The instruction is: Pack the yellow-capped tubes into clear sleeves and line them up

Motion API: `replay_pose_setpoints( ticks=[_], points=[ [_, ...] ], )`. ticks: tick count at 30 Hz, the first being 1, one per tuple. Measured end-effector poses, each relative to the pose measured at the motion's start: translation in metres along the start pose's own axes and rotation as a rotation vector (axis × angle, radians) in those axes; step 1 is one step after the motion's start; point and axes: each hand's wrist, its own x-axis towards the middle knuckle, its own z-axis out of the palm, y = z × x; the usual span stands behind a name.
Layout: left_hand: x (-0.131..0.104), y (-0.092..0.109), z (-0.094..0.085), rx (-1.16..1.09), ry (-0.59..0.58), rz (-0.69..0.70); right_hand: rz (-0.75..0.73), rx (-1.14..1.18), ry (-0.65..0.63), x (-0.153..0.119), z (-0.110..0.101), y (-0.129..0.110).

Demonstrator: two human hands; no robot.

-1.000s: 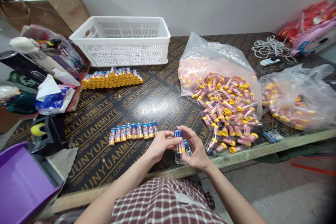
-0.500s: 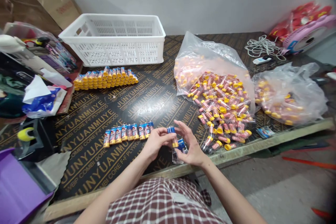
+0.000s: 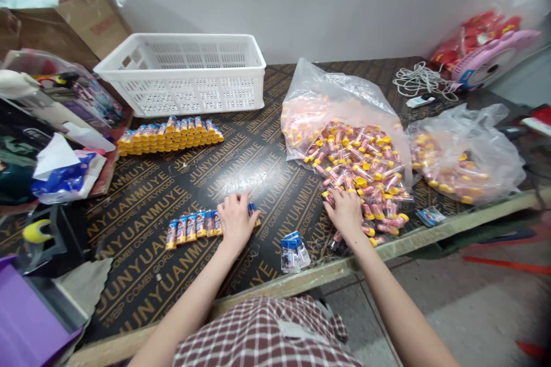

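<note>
My left hand [image 3: 236, 219] lies palm down over the right end of a row of small tubes [image 3: 191, 227] with blue printed labels and yellow caps. Its thumb and fingers close round the tube [image 3: 252, 207] at that end, part of which shows beside the thumb. My right hand [image 3: 346, 212] reaches onto the near left edge of a heap of unlabelled pink-filled tubes [image 3: 357, 166] with yellow caps. Its fingers are spread over the tubes; the fingertips are partly hidden among them. Between my hands, close to the table edge, lies a small stack of blue printed labels [image 3: 294, 252].
A white plastic basket [image 3: 181, 89] stands at the back, with stacked labelled tubes [image 3: 170, 136] before it. The heap spills from a clear bag [image 3: 301, 94]; another filled bag [image 3: 469, 155] sits farther right. A tape dispenser [image 3: 47, 235] and purple bin [image 3: 30, 315] are at left.
My hands have parted. My left hand has moved left with the tube to the row's end; my right hand has gone right, from the tube to the heap. The label stack is uncovered.
</note>
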Motion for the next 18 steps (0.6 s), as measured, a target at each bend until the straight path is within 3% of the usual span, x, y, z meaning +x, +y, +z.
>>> replay_pose_setpoints(
  ticks=[3, 6, 8, 12, 18],
  points=[
    [-0.015, 0.015, 0.003, -0.133, -0.083, 0.160, -0.045, -0.007, -0.044, -0.001, 0.001, -0.007],
    [-0.032, 0.031, 0.010, -0.231, -0.369, 0.310, -0.028, -0.020, -0.052, 0.002, -0.003, -0.007],
    [-0.040, 0.037, 0.015, -0.218, -0.487, 0.317, 0.057, -0.051, -0.022, 0.005, -0.009, -0.001],
    [-0.045, 0.037, 0.023, -0.282, -0.488, 0.259, 0.174, -0.059, -0.008, 0.008, -0.018, 0.013],
    [-0.045, 0.034, 0.026, -0.369, -0.509, 0.229, 0.159, 0.125, 0.007, 0.003, -0.013, 0.008]
  ],
)
